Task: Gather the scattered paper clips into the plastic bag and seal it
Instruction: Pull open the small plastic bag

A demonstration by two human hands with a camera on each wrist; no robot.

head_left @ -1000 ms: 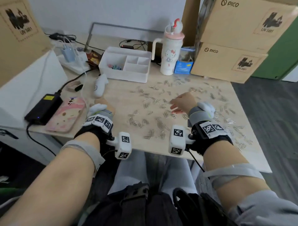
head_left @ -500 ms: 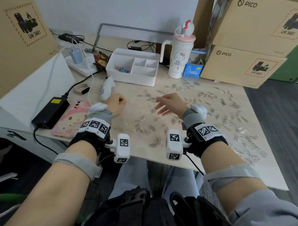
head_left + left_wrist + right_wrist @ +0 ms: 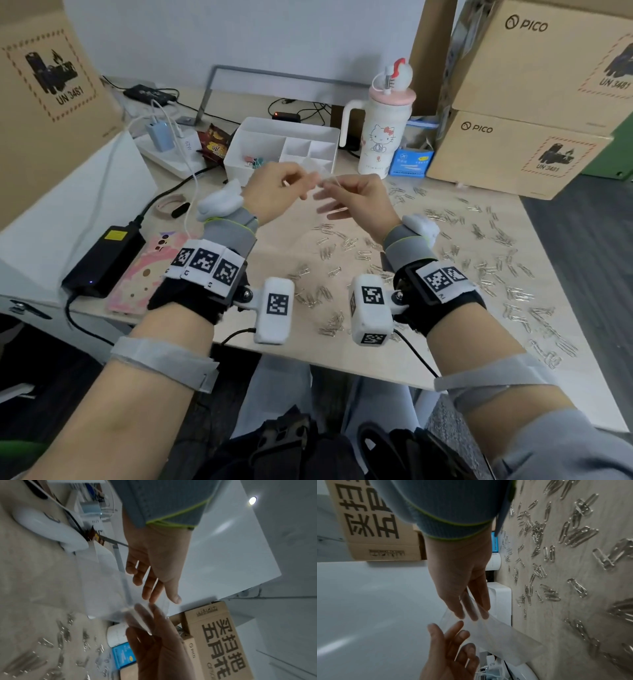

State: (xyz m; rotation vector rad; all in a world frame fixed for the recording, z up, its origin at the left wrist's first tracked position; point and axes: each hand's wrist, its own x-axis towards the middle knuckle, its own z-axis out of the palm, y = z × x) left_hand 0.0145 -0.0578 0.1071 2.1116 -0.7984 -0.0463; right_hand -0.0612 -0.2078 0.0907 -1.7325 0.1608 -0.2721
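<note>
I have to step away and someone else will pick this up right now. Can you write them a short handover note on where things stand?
Left hand: raised over the table, pinching one edge of the clear plastic bag.
Right hand: raised opposite it, pinching the other edge of the bag.
Bag: held in the air between both hands. It looks empty; whether its mouth is open cannot be told.
Paper clips: all lying scattered across the table, mostly centre and right.
Done: the bag is picked up.
Left: open the bag, gather all the clips into it, then press the seal shut.
</note>
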